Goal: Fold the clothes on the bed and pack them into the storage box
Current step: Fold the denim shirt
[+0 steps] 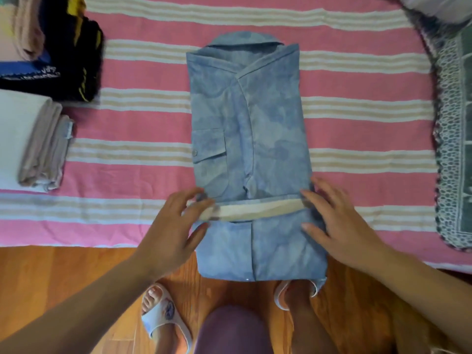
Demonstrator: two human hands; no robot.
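1. Blue mottled cloth is what both hands meet: the left hand [169,227] has its fingers curled at the left end of a pale turned-up band [251,211] across the shirt [255,139], thumb below the band and fingers above it, in what looks like a pinch on that fold.
2. At the band's other end the right hand [339,226] lies with loosely spread fingers touching the shirt's right edge; its grip is wide and holds nothing firmly that can be seen.
3. Sleeves and sides of the shirt are folded inward into a long narrow rectangle, collar at the far end, a buttoned chest pocket on the left, the front panels overlapping in a diagonal line.
4. Its lower part hangs over the near edge of the bed [127,175], which is covered by a pink sheet with cream and white stripes.
5. On the bed's left side sit a stack of folded pale clothes [38,141] and, beyond it, a pile of dark clothes [69,57], both well apart from the shirt.
6. A patterned grey-green blanket [452,139] lies along the right side.
7. Below, white sandals [163,312] stand on a wooden floor [63,272].
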